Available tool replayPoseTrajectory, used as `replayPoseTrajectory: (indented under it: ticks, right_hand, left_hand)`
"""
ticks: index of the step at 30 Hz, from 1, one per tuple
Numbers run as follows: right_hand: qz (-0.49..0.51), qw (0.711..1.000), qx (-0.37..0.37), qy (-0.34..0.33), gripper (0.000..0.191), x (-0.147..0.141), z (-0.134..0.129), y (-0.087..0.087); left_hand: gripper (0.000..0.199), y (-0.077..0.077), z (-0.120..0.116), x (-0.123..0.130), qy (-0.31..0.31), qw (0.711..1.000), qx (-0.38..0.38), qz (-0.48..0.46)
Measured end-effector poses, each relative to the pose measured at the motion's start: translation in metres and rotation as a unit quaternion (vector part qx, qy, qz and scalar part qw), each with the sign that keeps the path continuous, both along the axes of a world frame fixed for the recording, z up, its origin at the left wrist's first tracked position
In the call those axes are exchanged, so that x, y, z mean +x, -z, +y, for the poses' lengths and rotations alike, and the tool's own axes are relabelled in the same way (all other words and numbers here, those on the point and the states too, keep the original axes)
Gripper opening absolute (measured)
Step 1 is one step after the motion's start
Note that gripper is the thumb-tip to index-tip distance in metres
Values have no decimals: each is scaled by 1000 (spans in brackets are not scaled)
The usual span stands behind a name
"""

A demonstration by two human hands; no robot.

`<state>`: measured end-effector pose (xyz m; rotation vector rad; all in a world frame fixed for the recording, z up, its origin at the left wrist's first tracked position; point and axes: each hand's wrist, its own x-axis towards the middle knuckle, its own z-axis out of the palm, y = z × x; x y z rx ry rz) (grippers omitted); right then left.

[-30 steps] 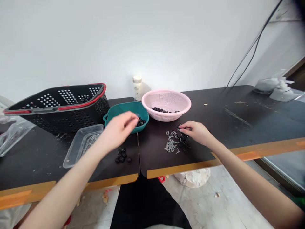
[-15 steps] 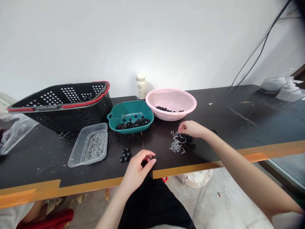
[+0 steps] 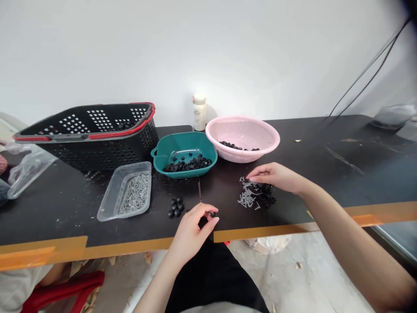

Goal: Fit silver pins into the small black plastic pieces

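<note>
My left hand (image 3: 193,230) is closed at the table's front edge, pinching a small black round part (image 3: 214,214) between thumb and fingers. My right hand (image 3: 276,176) hovers low at the far side of a loose pile of silver screws (image 3: 247,196). Its thumb and fingertips are pressed together by the screws, and whatever they hold is too small to make out. Partly under that hand lies a heap of black round parts (image 3: 267,198). Several black round caps (image 3: 176,207) sit in a small group left of my left hand.
A clear plastic box (image 3: 109,198) of screws stands at left, before a black basket (image 3: 107,154) with red handles. Behind my hands are a teal basin (image 3: 182,176) and a pink colander (image 3: 243,122), both containing black parts. A white bottle (image 3: 200,114) stands by the wall. Another person's leg and a red stool (image 3: 70,287) show lower left.
The view has shifted slightly. My right hand has straightened its fingers and drawn its fingertips to the screws' far edge. My left hand keeps its pinch on the black part.
</note>
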<state>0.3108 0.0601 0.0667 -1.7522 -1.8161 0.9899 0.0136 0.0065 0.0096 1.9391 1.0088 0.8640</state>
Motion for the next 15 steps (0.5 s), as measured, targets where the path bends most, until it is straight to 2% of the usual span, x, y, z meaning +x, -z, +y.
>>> replayPoseTrajectory:
  ticks: [3, 6, 9, 12, 15]
  right_hand:
    - [190, 982, -8, 11, 29, -31, -10, -5]
    - [301, 953, -20, -12, 25, -65, -14, -2]
    - [354, 934, -27, -46, 21, -91, -11, 8]
    - [383, 921, -27, -65, 18, -105, -6, 21]
    - [411, 909, -32, -58, 17, -110, -6, 32]
  left_hand:
    - [12, 0, 1, 0, -12, 999, -27, -32]
    - [11, -1, 1, 1, -16, 998, -49, -37]
    - [10, -2, 0, 1, -57, 997, -39, -14]
    - [9, -2, 1, 1, -113, 992, -49, -27]
    - [10, 2, 3, -2, -116, 988, -73, -76]
